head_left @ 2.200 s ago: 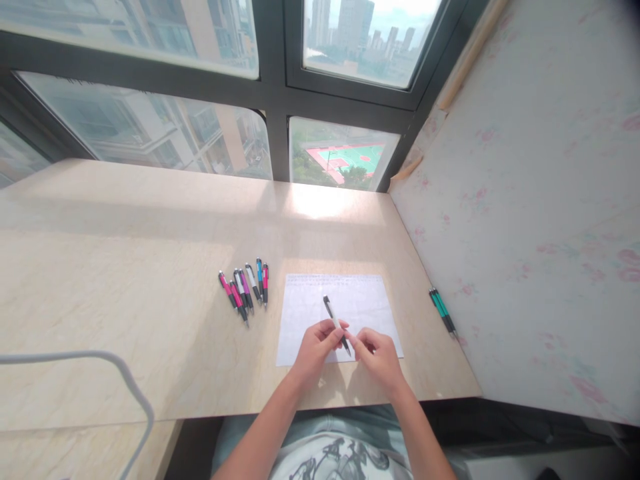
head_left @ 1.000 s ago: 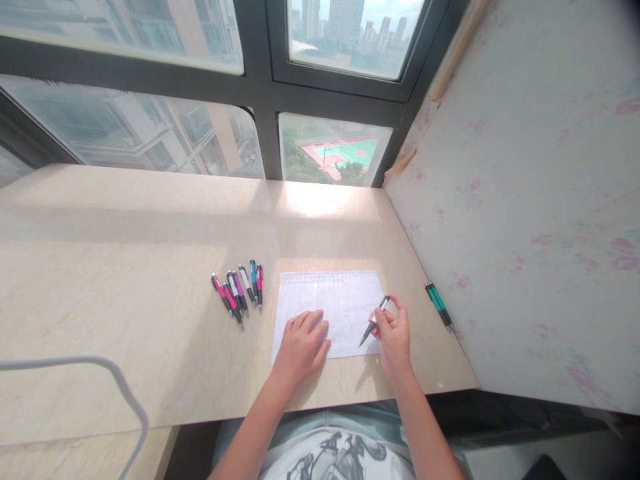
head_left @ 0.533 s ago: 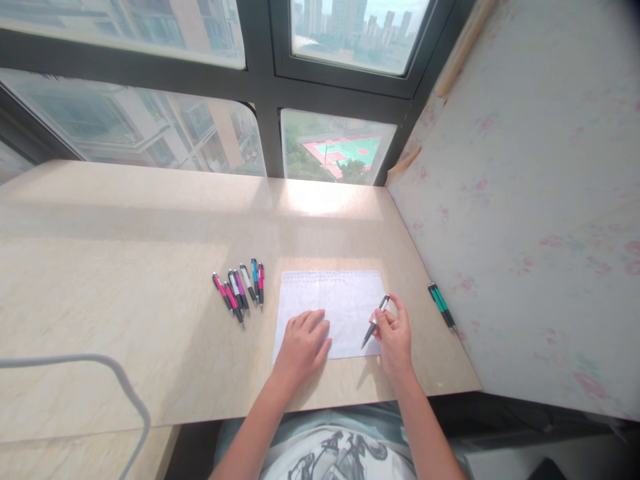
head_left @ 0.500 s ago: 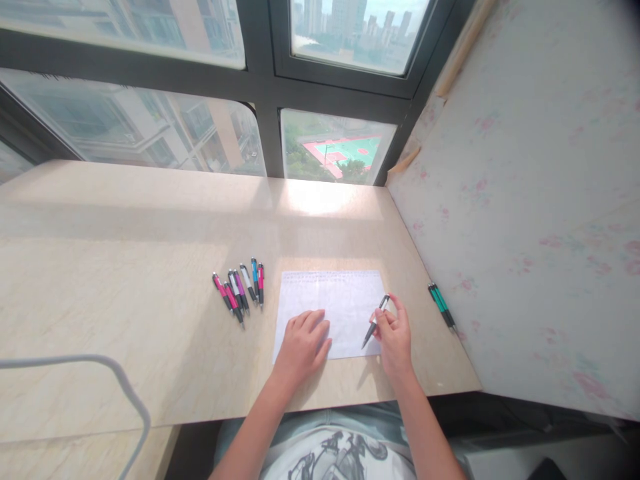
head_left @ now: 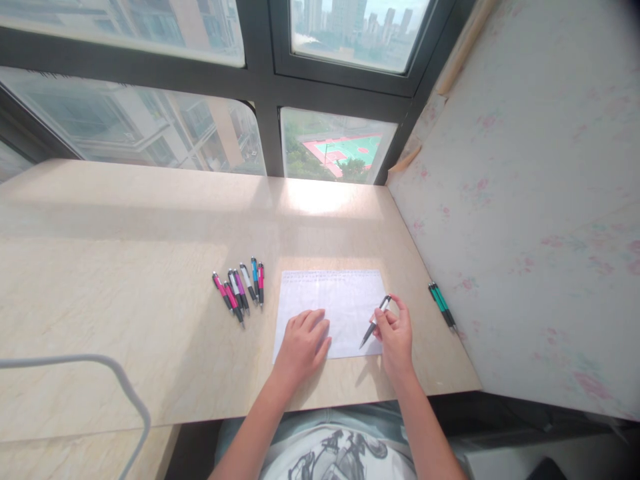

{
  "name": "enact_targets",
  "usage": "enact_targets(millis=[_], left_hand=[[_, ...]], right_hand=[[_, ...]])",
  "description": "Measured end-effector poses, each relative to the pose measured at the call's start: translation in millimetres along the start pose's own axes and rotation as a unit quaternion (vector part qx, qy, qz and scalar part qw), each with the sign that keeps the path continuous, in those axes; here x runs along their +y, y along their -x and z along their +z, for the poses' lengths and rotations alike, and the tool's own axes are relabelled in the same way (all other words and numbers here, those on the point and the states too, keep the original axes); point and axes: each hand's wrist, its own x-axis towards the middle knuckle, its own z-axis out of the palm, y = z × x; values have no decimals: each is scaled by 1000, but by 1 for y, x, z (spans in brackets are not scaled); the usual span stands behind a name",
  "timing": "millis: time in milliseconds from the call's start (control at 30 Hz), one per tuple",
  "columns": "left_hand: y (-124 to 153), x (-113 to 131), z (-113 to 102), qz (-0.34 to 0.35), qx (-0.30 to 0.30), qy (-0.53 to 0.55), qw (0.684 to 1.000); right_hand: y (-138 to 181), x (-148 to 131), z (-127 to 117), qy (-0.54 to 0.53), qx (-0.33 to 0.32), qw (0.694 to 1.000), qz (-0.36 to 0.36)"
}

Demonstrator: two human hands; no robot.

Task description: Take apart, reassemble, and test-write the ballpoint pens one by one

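Observation:
A white sheet of paper (head_left: 333, 303) lies before me, with lines of small handwriting along its top edge. My left hand (head_left: 304, 340) rests flat on the sheet's lower left part, fingers stretched out. Over the lower right part, my right hand (head_left: 395, 330) grips a white pen (head_left: 375, 321) with black ends. The pen is tilted, its tip pointing down and to the left; whether the tip touches the paper I cannot tell. Left of the sheet lies a loose group of pens (head_left: 240, 290) in pink, purple, white and blue, with black grips.
Green pens (head_left: 442, 307) lie against the flowered wall (head_left: 525, 233) on the right. A grey cable-like tube (head_left: 100, 360) curves over the table (head_left: 125, 287) at the lower left. Windows with dark frames (head_left: 265, 87) stand behind the table.
The tip of the white pen has shifted very slightly to the left in my right hand. My left hand and the paper stay where they were.

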Motion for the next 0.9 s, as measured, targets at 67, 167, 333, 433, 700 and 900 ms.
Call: enact_targets(millis=[67,167,333,433,700,900], left_hand=[[0,0,0,-2,-5,0,1000],[0,0,0,-4,-6,-1,1000],[1,0,0,0,1,2,1000],[0,0,0,-1,3,3,1000],[0,0,0,1,12,6,1000],[1,0,1,-1,5,6,1000]], right_hand=[[0,0,1,0,-2,1000,-2],[0,1,1,4,-1,1000,-8],[1,1,1,12,12,1000,-19],[0,-1,0,-9,31,999,-20],[-14,-3,-1,-106,-56,992,51],[-39,-10,15,-120,-88,988,32]])
